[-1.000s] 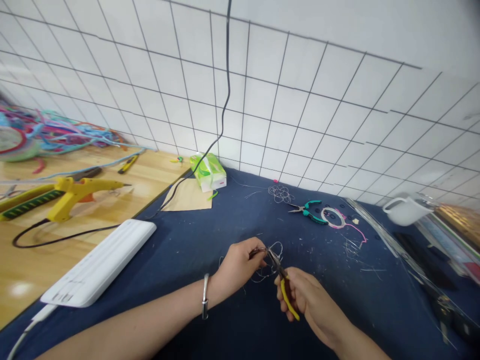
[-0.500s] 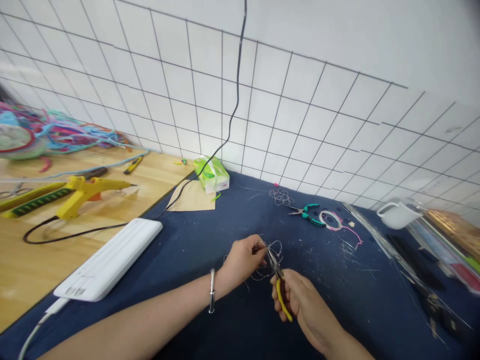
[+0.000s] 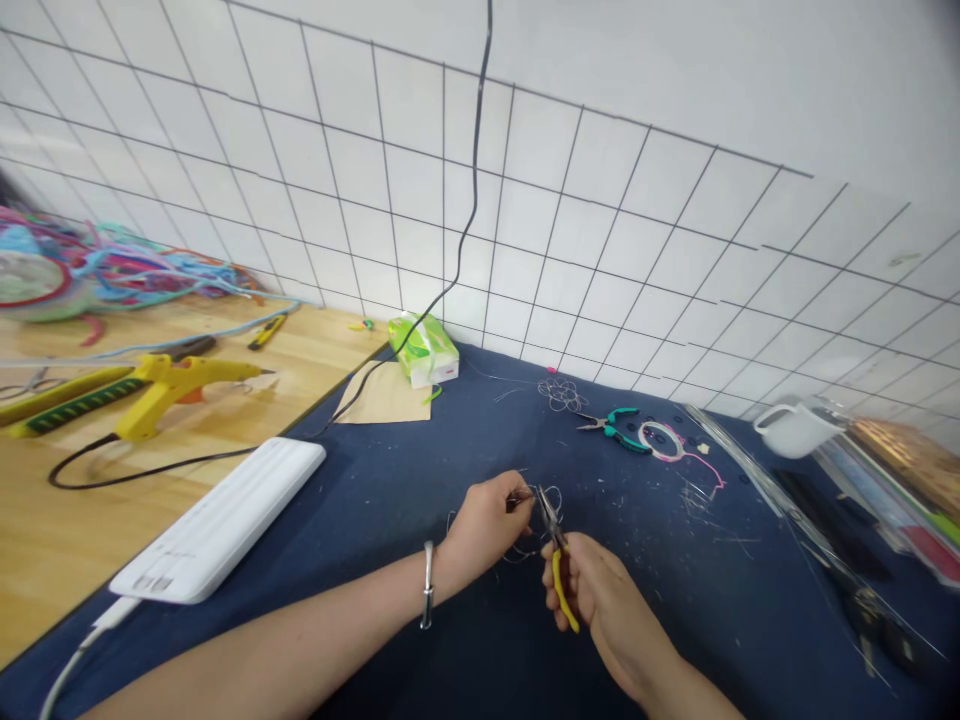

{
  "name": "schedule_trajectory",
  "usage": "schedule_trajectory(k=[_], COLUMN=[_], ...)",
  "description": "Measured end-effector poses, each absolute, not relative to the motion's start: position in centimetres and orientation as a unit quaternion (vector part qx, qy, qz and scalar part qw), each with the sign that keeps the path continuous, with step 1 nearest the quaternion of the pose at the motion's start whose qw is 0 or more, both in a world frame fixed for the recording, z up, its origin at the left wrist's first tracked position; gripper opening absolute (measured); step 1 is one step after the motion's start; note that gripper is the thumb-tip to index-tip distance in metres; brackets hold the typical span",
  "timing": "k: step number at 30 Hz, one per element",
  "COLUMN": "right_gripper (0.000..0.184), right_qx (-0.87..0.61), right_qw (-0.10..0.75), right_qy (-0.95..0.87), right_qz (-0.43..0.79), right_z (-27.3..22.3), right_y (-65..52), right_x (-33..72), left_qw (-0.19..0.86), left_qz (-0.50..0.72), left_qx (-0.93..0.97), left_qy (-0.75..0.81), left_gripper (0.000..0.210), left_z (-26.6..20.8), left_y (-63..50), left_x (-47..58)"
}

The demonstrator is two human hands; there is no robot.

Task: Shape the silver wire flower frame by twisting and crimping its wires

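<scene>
1. The right hand (image 3: 600, 590) wraps around yellow pliers (image 3: 558, 564), their tapered metal jaws slanting away.
2. The left hand (image 3: 486, 518), bent at the knuckles, pinches thin, looping wire (image 3: 559, 497) just beside the jaws.
3. A dark blue surface (image 3: 420, 470) lies beneath.

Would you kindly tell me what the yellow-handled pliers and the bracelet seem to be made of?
The yellow-handled pliers appear to have metal jaws, grey with a dull sheen; their smooth, evenly yellow grips suggest plastic or rubber. The bracelet looks like polished metal, judging by its silvery highlights.
</scene>
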State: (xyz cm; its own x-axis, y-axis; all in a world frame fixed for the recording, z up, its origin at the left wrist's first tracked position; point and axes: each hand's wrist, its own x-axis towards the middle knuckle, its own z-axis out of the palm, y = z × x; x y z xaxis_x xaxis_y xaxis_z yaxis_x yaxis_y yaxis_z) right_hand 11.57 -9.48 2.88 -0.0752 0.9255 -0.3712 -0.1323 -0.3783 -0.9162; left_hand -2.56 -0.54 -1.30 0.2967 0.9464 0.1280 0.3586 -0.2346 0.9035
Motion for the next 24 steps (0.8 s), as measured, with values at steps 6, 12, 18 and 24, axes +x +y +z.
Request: schedule_trajectory(k=[6, 12, 18, 24], right_gripper=[0.039, 0.039, 0.038, 0.035], right_qx=[-0.553, -0.551, -0.516, -0.469], right_qw=[0.403, 0.406, 0.441, 0.495], right_qy=[-0.414, -0.394, -0.314, -0.229], right_qz=[0.600, 0.613, 0.664, 0.694], right_z=[2.6, 2.0, 2.2, 2.8], right_y=[-9.7, -9.2, -9.5, -9.6], right_x=[11.5, 11.6, 10.7, 8.9], left_qw=[0.411, 0.369, 0.332, 0.321], left_qz=[0.358, 0.358, 0.372, 0.379], left_qx=[0.689, 0.709, 0.725, 0.726], left_qy=[0.477, 0.482, 0.476, 0.476], left_gripper=[0.011, 0.012, 0.012, 0.012], left_z=[-1.5, -1.5, -0.8, -0.3], left_y=[-0.2, -0.4, -0.7, -0.8], left_x=[-2.7, -2.7, -2.7, -2.7])
